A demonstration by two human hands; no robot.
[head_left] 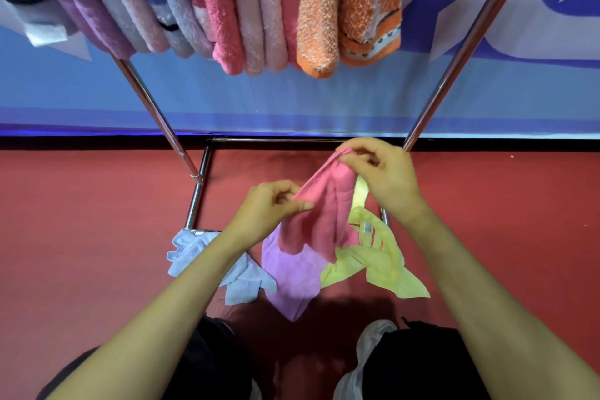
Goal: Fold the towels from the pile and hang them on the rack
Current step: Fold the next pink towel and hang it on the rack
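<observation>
Red floor (81,237) fills the lower half of my feed, matte and evenly lit, and it ends at a black strip (97,142) along the far side. Behind that rises a blue wall covering (292,97) printed with paler and darker blue shapes.

Against it stands the rack (454,65), its chrome tubes slanting down to a rectangular base frame on the floor. Folded towels (227,10) hang packed side by side across its top: purples at the left, pinks in the middle, two orange ones at the right.

The pile lies on the floor at the base of the rack. It is a pale blue towel (191,253), a lilac towel (292,282) and a yellow towel (383,263), with their edges overlapping.

Above the pile I see the pink towel (324,214) held in the air, its lower hem hanging in front of the lilac one. The right hand (383,175) pinches its top corner with bunched fingers, though blur there keeps me from telling which fingers press it. The left hand (263,208) pinches the towel's left edge lower down, between the thumb and curled fingers. A white shoe (370,344) shows near the bottom edge.
</observation>
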